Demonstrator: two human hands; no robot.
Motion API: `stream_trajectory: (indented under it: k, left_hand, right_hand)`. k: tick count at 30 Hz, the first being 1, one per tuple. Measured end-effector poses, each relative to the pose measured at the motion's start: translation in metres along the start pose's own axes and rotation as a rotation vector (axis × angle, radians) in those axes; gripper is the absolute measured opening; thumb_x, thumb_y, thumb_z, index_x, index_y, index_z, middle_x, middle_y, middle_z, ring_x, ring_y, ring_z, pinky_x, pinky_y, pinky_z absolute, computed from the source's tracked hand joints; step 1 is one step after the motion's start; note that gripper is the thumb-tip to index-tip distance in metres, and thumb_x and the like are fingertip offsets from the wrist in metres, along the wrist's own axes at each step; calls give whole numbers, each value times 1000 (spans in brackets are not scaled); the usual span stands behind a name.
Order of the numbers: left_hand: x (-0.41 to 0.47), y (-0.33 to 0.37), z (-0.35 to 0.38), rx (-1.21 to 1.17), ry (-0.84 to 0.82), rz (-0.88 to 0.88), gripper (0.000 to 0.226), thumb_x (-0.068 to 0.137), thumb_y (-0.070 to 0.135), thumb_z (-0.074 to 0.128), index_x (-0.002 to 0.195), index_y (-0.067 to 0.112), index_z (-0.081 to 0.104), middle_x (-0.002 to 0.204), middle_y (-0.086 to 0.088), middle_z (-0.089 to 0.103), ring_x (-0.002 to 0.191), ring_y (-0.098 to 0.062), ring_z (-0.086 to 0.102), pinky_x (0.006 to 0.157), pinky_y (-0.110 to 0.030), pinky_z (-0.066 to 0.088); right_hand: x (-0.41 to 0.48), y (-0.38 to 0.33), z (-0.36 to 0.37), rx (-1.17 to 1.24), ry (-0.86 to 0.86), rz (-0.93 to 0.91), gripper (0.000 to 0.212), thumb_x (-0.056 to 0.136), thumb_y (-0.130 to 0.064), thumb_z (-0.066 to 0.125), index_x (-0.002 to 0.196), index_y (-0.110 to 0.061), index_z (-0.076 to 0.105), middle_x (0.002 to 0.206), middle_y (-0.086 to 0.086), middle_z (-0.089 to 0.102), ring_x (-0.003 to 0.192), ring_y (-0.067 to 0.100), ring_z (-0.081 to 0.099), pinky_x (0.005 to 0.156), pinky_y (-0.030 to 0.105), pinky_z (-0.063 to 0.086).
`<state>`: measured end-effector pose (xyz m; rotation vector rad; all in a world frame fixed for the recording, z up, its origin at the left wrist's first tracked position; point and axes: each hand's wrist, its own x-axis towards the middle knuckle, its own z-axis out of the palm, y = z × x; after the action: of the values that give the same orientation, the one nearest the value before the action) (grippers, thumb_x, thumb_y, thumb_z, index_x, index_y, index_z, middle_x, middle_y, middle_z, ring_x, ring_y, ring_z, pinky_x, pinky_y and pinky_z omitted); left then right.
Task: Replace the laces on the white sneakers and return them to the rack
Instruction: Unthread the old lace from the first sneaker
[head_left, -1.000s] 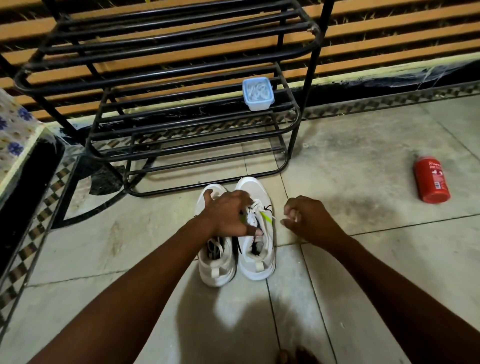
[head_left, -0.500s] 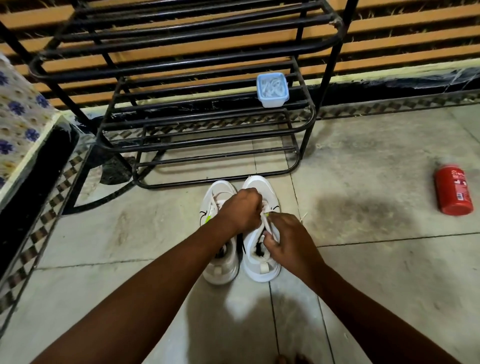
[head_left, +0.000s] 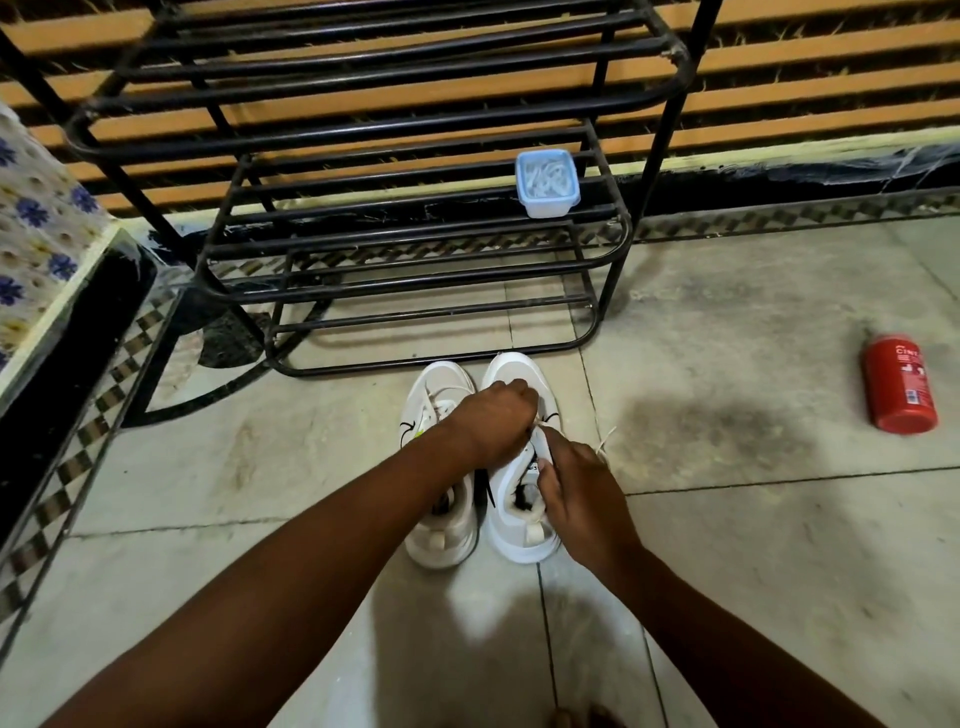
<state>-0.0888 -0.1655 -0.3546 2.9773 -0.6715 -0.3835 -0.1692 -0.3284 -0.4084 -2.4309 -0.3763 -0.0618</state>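
Head cam: a person's two bare arms reach down to a pair of white sneakers (head_left: 441, 540) standing side by side on the tiled floor (head_left: 727, 571), toes toward a black metal rack (head_left: 415, 130) and just in front of its bottom rung. Both hands work the sneaker at frame rt. L hand (head_left: 493, 421) sits knuckles-up over the forefoot, fingers curled down and gripping the lace (head_left: 605, 440) at the eyelets. R hand (head_left: 576, 493), lower and by the tongue, pinches the same lace w/ thumb and curled fingers, a loose end poking out past its knuckles. A clear plastic tub (head_left: 546, 182) w/ pale blue rim, holding white laces, sits on a lower rack shelf. A red can (head_left: 901, 389) lies on its side on the floor, well apart at frame rt. Floral cloth (head_left: 36, 223) at far l. edge.
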Motion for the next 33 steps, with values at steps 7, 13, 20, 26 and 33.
stream_trajectory:
  k: [7, 13, 20, 26, 33]
  left_hand:
    - [6, -16, -21, -398, 71, -361, 21, 99, 18, 56, 108, -1, 59, 117, -23, 64, 112, -35, 60, 73, -32, 39]
    - [-4, -20, -25, -869, 64, -369, 6, 89, 12, 61, 93, 14, 56, 88, -11, 67, 76, -29, 70, 67, -47, 63]
    - [-6, -20, -27, -604, -19, -213, 20, 86, -1, 67, 86, 11, 82, 79, 0, 77, 74, -12, 70, 66, -20, 49]
    - [-2, -20, -21, -1257, 66, -548, 25, 106, 10, 53, 83, 6, 61, 67, -4, 63, 58, -18, 56, 54, -32, 53]
    - [-11, -42, -39, -728, 142, -287, 19, 92, 33, 77, 77, 21, 75, 71, 14, 68, 65, 8, 58, 62, -15, 42]
  right_hand:
    - [0, -1, -3, -116, -3, -19, 46, 97, -33, 32, 139, -24, 50, 120, 0, 65, 105, 21, 62, 83, 32, 52]
    - [2, 2, -3, -160, -25, -49, 50, 95, -34, 35, 143, -26, 47, 122, -3, 65, 109, 21, 60, 85, 37, 54]
    - [5, -8, -10, -421, -40, -18, 45, 89, -37, 33, 129, -32, 53, 104, -12, 66, 99, 11, 64, 78, 38, 38]
    - [5, -8, -12, -451, -31, -60, 48, 86, -32, 32, 127, -30, 57, 98, -12, 66, 89, 12, 64, 78, 41, 35]
    - [6, -3, -4, -510, 11, -113, 43, 87, -33, 37, 121, -22, 61, 106, -7, 70, 89, 18, 65, 82, 43, 33]
